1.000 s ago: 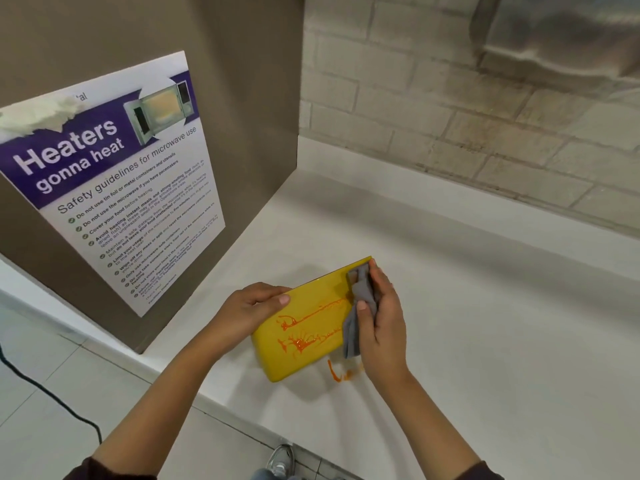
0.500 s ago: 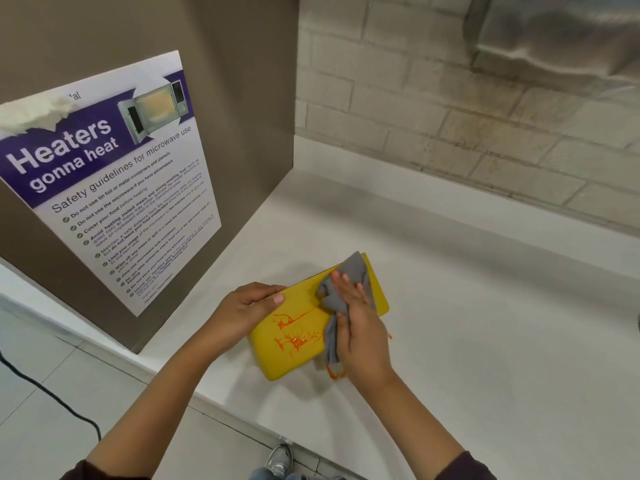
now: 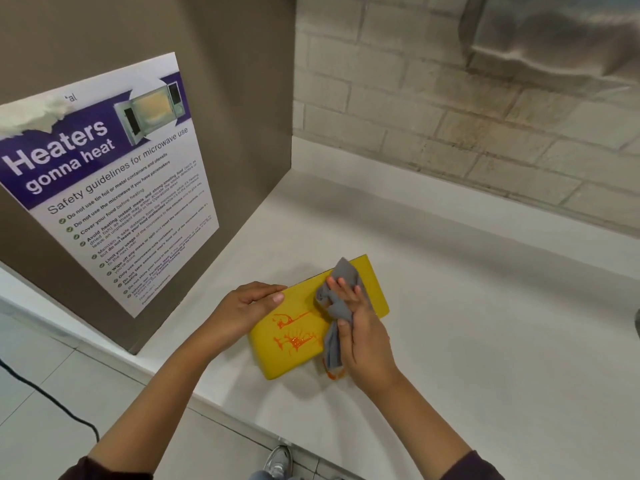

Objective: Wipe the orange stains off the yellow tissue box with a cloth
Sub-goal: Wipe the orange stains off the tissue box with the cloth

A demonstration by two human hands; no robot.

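A yellow tissue box (image 3: pixel 277 355) lies flat on the white counter (image 3: pixel 485 323) near its front edge. Orange stains (image 3: pixel 294 336) streak the left half of its top. My left hand (image 3: pixel 242 306) grips the box's far left edge and steadies it. My right hand (image 3: pixel 360 327) presses a crumpled grey cloth (image 3: pixel 337 299) onto the box's right half, with the cloth's tail hanging over the near edge. A small orange smear (image 3: pixel 334 375) marks the counter beside the box's near right corner.
A brown panel (image 3: pixel 225 98) stands upright at the left, bearing a microwave safety poster (image 3: pixel 104 188). A brick wall (image 3: pixel 450 109) runs behind the counter. Below the counter's front edge are a tiled floor, a black cable (image 3: pixel 45 396) and a shoe (image 3: pixel 278 460).
My right hand has moved the cloth from the box's right end onto its top, towards the stains. The left hand keeps its hold on the box.
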